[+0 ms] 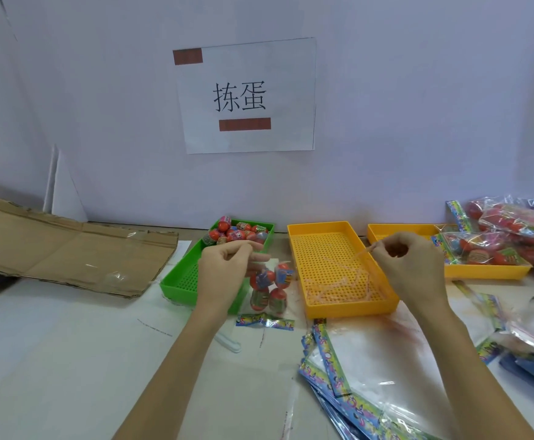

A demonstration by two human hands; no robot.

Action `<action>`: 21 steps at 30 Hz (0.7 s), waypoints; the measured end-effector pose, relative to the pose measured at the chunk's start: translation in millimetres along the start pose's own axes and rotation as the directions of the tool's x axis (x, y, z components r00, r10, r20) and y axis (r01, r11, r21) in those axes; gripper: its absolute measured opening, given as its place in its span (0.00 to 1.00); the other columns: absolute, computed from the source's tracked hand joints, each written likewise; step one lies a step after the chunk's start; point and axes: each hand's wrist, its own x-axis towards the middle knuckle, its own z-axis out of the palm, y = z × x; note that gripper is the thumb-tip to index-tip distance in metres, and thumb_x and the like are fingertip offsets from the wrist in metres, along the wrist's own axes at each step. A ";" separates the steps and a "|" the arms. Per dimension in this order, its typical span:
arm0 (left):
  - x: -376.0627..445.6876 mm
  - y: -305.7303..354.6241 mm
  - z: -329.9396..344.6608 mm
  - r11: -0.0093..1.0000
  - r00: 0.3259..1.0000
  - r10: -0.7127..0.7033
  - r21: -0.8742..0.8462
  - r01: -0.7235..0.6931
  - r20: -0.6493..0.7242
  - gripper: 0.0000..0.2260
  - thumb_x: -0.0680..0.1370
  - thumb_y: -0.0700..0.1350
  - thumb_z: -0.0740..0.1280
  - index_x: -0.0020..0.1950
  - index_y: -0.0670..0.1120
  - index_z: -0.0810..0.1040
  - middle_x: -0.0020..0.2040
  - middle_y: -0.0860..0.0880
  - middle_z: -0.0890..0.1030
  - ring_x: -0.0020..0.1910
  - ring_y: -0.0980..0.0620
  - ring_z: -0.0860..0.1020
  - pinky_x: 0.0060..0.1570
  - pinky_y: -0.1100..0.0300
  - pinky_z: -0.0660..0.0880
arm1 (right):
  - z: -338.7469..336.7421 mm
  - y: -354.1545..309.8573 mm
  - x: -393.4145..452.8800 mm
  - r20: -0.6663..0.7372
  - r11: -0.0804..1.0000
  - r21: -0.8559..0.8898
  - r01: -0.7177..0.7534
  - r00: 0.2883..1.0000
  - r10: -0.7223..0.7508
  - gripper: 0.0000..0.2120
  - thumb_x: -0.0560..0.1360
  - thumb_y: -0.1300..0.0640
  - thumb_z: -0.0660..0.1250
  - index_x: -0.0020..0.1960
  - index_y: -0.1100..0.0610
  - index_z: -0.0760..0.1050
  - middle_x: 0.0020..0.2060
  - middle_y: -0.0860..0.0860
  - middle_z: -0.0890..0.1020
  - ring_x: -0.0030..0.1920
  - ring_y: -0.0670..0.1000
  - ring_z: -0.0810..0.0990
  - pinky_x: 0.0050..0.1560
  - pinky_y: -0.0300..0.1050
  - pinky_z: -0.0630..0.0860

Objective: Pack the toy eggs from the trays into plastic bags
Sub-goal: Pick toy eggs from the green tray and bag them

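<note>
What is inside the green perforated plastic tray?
The green perforated plastic tray holds a cluster of red toy eggs at its far end. Its near right part is covered by the left hand.

Two bare forearms enter from the bottom edge of the view, each ending in a bare hand. The left hand (224, 274) and the right hand (408, 268) wear no gloves, rings or watch. No sleeve shows on either arm; both wrists are uncovered, and the fingernails look short and unpainted.
</note>
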 end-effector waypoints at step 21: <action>1.0 2.3 -2.1 0.995 0.994 -0.056 -0.077 0.064 0.098 0.11 0.84 0.37 0.64 0.51 0.41 0.87 0.43 0.44 0.88 0.42 0.45 0.87 0.40 0.63 0.82 | -23.1 5.3 8.3 0.007 0.992 -0.122 0.039 0.999 -0.039 0.13 0.80 0.68 0.64 0.52 0.56 0.86 0.44 0.51 0.87 0.42 0.50 0.83 0.49 0.44 0.77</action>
